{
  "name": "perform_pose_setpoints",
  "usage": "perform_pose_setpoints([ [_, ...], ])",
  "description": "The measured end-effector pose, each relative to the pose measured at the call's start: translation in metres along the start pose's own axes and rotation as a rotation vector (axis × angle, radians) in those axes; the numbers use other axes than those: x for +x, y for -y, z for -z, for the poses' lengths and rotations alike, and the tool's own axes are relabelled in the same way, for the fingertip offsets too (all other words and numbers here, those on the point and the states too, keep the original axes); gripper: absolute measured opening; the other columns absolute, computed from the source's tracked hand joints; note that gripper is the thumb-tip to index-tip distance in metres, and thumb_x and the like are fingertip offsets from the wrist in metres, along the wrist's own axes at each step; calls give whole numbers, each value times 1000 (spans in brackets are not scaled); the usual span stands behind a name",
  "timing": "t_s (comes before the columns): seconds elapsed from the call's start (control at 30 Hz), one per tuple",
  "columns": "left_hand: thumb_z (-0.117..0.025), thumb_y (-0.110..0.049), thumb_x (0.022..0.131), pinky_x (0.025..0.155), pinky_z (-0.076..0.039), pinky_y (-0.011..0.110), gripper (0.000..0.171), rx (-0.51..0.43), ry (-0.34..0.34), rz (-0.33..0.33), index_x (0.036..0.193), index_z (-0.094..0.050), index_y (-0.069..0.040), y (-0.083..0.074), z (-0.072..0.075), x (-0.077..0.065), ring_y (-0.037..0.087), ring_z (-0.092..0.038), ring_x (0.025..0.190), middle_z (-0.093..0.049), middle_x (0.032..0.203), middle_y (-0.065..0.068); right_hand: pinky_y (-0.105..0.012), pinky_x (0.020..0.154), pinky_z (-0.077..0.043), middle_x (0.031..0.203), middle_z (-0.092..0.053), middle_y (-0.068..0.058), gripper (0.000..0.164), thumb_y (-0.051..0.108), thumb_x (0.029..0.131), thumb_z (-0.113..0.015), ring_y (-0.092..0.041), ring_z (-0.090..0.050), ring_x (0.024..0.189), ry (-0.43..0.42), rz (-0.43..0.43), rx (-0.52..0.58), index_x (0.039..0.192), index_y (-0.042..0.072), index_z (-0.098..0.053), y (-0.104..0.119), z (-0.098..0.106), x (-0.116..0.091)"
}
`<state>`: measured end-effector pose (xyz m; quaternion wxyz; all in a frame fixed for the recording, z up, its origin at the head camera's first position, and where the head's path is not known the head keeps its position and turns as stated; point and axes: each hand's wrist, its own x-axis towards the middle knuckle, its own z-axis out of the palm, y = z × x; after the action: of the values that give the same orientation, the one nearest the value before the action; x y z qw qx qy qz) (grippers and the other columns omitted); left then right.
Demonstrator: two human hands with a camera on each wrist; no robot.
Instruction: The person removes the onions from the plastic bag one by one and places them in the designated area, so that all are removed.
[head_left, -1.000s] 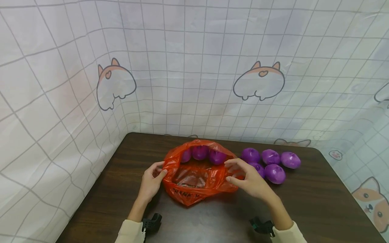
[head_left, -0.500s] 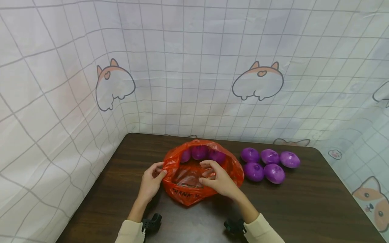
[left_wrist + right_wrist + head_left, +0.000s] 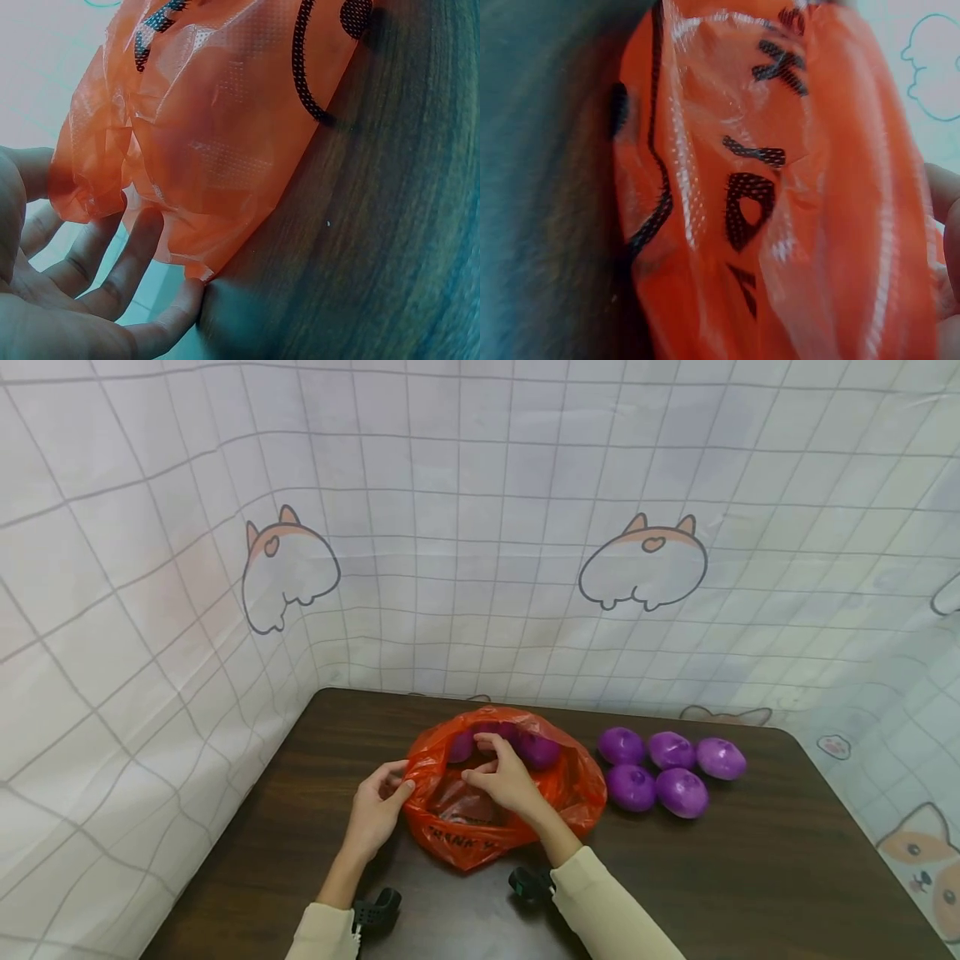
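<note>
A red plastic bag (image 3: pixel 581 793) with black lettering lies wide-mouthed on the table. My left hand (image 3: pixel 375 806) pinches the left side of its rim; in the left wrist view, the fingers of that hand (image 3: pixel 97 292) sit against the outside of the bag (image 3: pixel 217 142). My right hand (image 3: pixel 513 781) reaches over the near rim into the mouth, fingers loosely bent, with nothing seen between them. Purple onion-like balls (image 3: pixel 540 752) rest at the back inside the bag, one partly behind the right hand. The right wrist view shows mostly the bag's printed side (image 3: pixel 727 150).
Several more purple onion-like balls (image 3: pixel 682 792) lie in a cluster to the right of the bag. The dark wooden table (image 3: pixel 750 877) ends at the back against a white gridded curtain (image 3: pixel 480 593) with dog drawings.
My right hand has moved left from the bag's right rim to the middle of its mouth. The bag's right side has spread outward. My left hand has kept its hold.
</note>
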<state>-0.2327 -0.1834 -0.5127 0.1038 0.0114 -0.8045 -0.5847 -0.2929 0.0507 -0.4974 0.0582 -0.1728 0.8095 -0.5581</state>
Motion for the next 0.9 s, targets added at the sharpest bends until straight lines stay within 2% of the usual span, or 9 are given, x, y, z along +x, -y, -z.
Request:
perform_pose_setpoints([
  [0.17,-68,-14,99,72,-47,24,32,-7,-2,-6,131,-67,-10,0,-1,0,18,-56,86,-64,100,16,-34,81,-59,145,-49,-22,73,18,90,-77,-20,-70,95,-11,-22,-44,151,4,-40,-3,-7,16],
  [0.27,-68,-13,98,72,-48,24,32,-9,-7,-6,130,-68,-10,1,-1,1,18,-56,85,-64,100,16,-39,81,-60,136,-53,-24,75,18,89,-78,-24,-71,93,-25,-44,-59,151,1,-39,-1,-11,24],
  [0.43,-68,-12,98,71,-47,23,32,-16,-12,-2,130,-68,-10,1,-1,0,17,-56,85,-65,99,16,-54,104,-49,142,-54,-22,76,22,88,-80,-37,-60,123,-62,-74,-149,150,0,-42,0,-16,35],
  [0.5,-68,-11,98,71,-47,23,32,-18,-13,-2,130,-68,-10,1,-1,0,17,-56,85,-65,99,16,-56,110,-44,148,-52,-21,77,24,88,-80,-37,-52,134,-68,-80,-195,150,0,-42,0,-18,40],
  [0.57,-68,-12,98,71,-47,23,32,-18,-12,-5,130,-68,-9,1,-1,0,16,-56,85,-64,99,15,-56,112,-42,149,-51,-21,77,24,88,-79,-38,-50,136,-67,-82,-219,151,0,-43,-2,-20,44],
  [0.8,-68,-13,98,73,-48,23,32,-21,-10,-16,130,-67,-8,1,0,0,15,-56,86,-64,99,15,-54,111,-44,142,-58,-19,73,26,86,-79,-37,-55,130,-81,-66,-287,147,4,-47,-6,-26,53],
  [0.9,-68,-13,98,74,-48,23,32,-27,-8,-19,130,-67,-8,1,0,0,15,-57,87,-65,100,15,-51,105,-49,130,-65,-18,72,25,84,-80,-33,-62,117,-96,-81,-298,146,5,-48,-7,-28,55],
])
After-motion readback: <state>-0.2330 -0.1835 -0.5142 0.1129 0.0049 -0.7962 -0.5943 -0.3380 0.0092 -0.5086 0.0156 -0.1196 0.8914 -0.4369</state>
